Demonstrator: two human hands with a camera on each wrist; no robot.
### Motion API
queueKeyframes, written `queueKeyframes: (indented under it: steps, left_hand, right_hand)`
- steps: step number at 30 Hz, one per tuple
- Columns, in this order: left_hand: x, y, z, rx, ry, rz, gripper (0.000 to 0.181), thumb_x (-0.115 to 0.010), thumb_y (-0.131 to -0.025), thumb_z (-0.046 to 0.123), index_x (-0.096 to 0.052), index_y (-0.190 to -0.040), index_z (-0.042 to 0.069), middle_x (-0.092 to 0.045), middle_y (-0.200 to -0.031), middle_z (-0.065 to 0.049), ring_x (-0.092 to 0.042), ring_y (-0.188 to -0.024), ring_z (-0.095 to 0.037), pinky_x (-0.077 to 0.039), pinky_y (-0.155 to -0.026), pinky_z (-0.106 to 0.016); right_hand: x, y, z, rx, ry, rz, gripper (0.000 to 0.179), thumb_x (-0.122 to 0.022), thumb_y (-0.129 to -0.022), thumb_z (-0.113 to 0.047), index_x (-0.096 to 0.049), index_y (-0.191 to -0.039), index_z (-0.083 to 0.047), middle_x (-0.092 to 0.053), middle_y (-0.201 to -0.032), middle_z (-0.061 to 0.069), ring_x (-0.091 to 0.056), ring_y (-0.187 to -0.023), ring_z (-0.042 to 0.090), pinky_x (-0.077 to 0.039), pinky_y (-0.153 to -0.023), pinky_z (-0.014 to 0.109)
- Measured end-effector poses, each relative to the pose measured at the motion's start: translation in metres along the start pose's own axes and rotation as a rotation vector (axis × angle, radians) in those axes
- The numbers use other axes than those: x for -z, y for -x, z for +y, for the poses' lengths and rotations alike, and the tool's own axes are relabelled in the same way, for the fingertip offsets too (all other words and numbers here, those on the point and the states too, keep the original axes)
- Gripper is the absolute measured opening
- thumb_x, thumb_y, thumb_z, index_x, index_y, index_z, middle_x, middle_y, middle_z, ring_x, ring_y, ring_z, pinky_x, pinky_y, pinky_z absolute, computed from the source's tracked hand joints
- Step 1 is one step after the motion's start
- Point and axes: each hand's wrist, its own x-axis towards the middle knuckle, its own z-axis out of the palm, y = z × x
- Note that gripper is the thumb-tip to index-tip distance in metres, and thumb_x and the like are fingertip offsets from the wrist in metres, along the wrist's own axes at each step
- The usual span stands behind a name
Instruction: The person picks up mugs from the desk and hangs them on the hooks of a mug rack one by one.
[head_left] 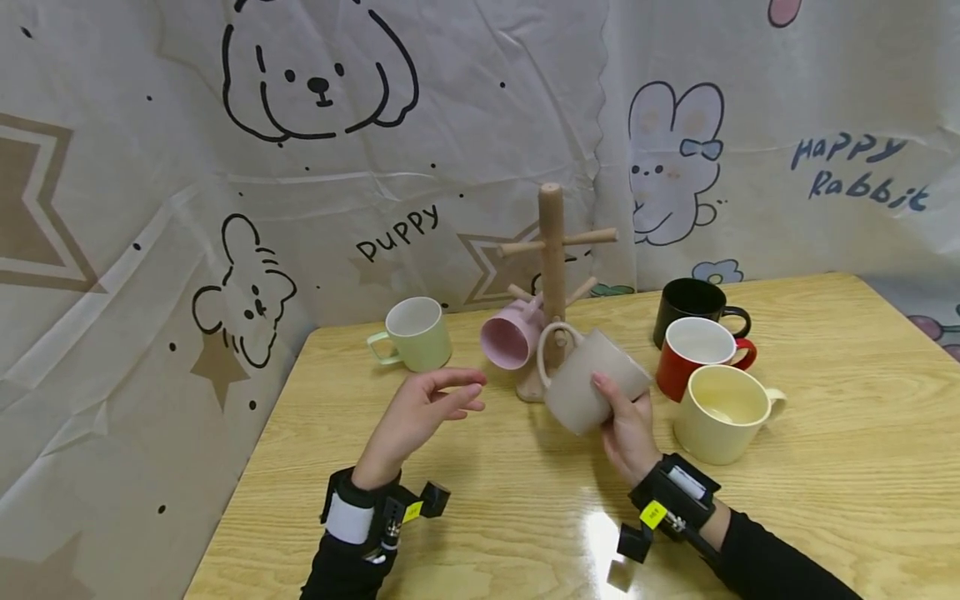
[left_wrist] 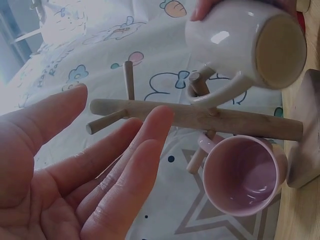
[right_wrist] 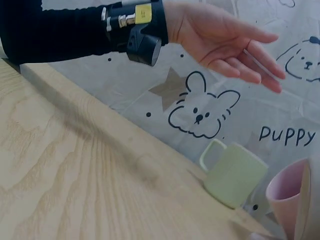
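Observation:
My right hand (head_left: pixel 630 429) grips a white mug (head_left: pixel 592 379) by its body, tilted in front of the wooden mug rack (head_left: pixel 552 250). In the left wrist view a peg tip (left_wrist: pixel 196 79) shows inside the loop of the white mug's handle (left_wrist: pixel 225 95). A pink mug (head_left: pixel 510 335) hangs sideways by its handle from another low peg, its mouth facing outward. Left of the rack my left hand (head_left: pixel 420 414) hovers over the table with loosely extended fingers, holding nothing. The right wrist view shows only a sliver of the white mug.
A pale green mug (head_left: pixel 418 335) stands upright at the back left. On the right a black mug (head_left: pixel 688 304), a red mug (head_left: pixel 693 354) and a yellow mug (head_left: pixel 722 414) stand close together. The rack's upper pegs (head_left: pixel 592 237) hold nothing. Behind the wooden table (head_left: pixel 847 400) hangs a printed cloth (head_left: pixel 480 108).

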Motion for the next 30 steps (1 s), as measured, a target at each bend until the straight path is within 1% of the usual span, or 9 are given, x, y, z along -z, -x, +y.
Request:
queueKeyframes:
  steps: [2, 5, 8, 10, 13, 17, 19, 25, 30]
  left_hand:
    - [0.0, 0.0, -0.001, -0.002, -0.01, -0.007, 0.037, -0.056, -0.085, 0.033, -0.061, -0.112, 0.008, -0.062, -0.113, -0.012, -0.062, -0.085, -0.016, -0.05, -0.08, -0.039]
    - [0.0, -0.001, -0.002, -0.014, -0.02, -0.024, 0.037, -0.054, -0.087, 0.03, -0.059, -0.114, 0.006, -0.061, -0.114, -0.014, -0.062, -0.085, -0.016, -0.05, -0.08, -0.039]
    - [0.0, -0.002, -0.003, -0.025, -0.031, -0.033, 0.038, -0.054, -0.087, 0.031, -0.059, -0.114, 0.004, -0.061, -0.114, -0.014, -0.062, -0.085, -0.016, -0.05, -0.079, -0.038]
    - [-0.001, -0.001, -0.003, -0.028, -0.037, -0.036, 0.039, -0.054, -0.086, 0.032, -0.059, -0.113, 0.005, -0.062, -0.113, -0.013, -0.062, -0.085, -0.016, -0.05, -0.078, -0.038]
    - [-0.001, -0.001, -0.003, -0.03, -0.039, -0.039, 0.039, -0.055, -0.086, 0.034, -0.06, -0.113, 0.006, -0.062, -0.113, -0.012, -0.062, -0.085, -0.015, -0.051, -0.078, -0.038]
    - [-0.001, 0.0, -0.002, -0.033, -0.04, -0.042, 0.039, -0.055, -0.086, 0.034, -0.06, -0.113, 0.006, -0.062, -0.113, -0.012, -0.062, -0.084, -0.015, -0.051, -0.078, -0.038]
    - [-0.001, 0.0, -0.002, -0.032, -0.041, -0.041, 0.039, -0.055, -0.085, 0.034, -0.06, -0.113, 0.006, -0.063, -0.112, -0.013, -0.062, -0.084, -0.015, -0.051, -0.078, -0.038]
    - [-0.002, 0.001, -0.001, -0.033, -0.042, -0.05, 0.039, -0.055, -0.086, 0.033, -0.06, -0.113, 0.004, -0.062, -0.112, -0.014, -0.062, -0.084, -0.015, -0.051, -0.078, -0.037]
    - [-0.002, 0.001, 0.0, -0.035, -0.044, -0.052, 0.039, -0.055, -0.086, 0.033, -0.06, -0.112, 0.005, -0.063, -0.112, -0.013, -0.062, -0.084, -0.015, -0.051, -0.078, -0.037]
  right_hand:
    - [-0.008, 0.002, -0.003, -0.038, -0.006, 0.018, 0.042, -0.063, -0.079, -0.016, -0.041, -0.115, -0.017, -0.049, -0.113, -0.001, -0.045, -0.108, 0.019, -0.038, -0.091, 0.033]
    - [-0.018, 0.006, -0.008, -0.126, -0.003, 0.047, 0.042, -0.061, -0.08, -0.015, -0.038, -0.115, -0.019, -0.043, -0.116, -0.001, -0.04, -0.113, 0.019, -0.033, -0.097, 0.034]
    - [-0.02, 0.006, -0.006, -0.192, -0.024, 0.066, 0.043, -0.059, -0.081, -0.011, -0.036, -0.117, -0.019, -0.039, -0.119, -0.001, -0.037, -0.116, 0.019, -0.032, -0.099, 0.035]
    - [-0.02, 0.005, -0.003, -0.216, -0.036, 0.075, 0.046, -0.058, -0.081, -0.007, -0.035, -0.119, -0.018, -0.037, -0.12, 0.0, -0.036, -0.117, 0.019, -0.032, -0.1, 0.037]
    - [-0.019, 0.004, 0.001, -0.229, -0.043, 0.087, 0.052, -0.059, -0.08, -0.004, -0.033, -0.123, -0.017, -0.035, -0.121, 0.001, -0.036, -0.118, 0.02, -0.032, -0.101, 0.039]
    - [-0.018, 0.002, 0.005, -0.229, -0.035, 0.094, 0.057, -0.062, -0.078, -0.006, -0.031, -0.125, -0.017, -0.034, -0.122, 0.001, -0.035, -0.119, 0.02, -0.031, -0.103, 0.04]
    - [-0.018, 0.001, 0.006, -0.226, -0.035, 0.093, 0.057, -0.063, -0.078, -0.006, -0.031, -0.124, -0.018, -0.034, -0.122, 0.001, -0.035, -0.119, 0.02, -0.031, -0.103, 0.039]
    - [-0.016, -0.001, 0.011, -0.214, -0.054, 0.086, 0.053, -0.06, -0.078, 0.0, -0.034, -0.121, -0.017, -0.037, -0.12, 0.002, -0.038, -0.117, 0.019, -0.036, -0.098, 0.032]
    - [-0.015, -0.002, 0.014, -0.202, -0.042, 0.088, 0.056, -0.06, -0.077, 0.002, -0.032, -0.122, -0.017, -0.036, -0.121, 0.001, -0.037, -0.117, 0.019, -0.036, -0.098, 0.03]
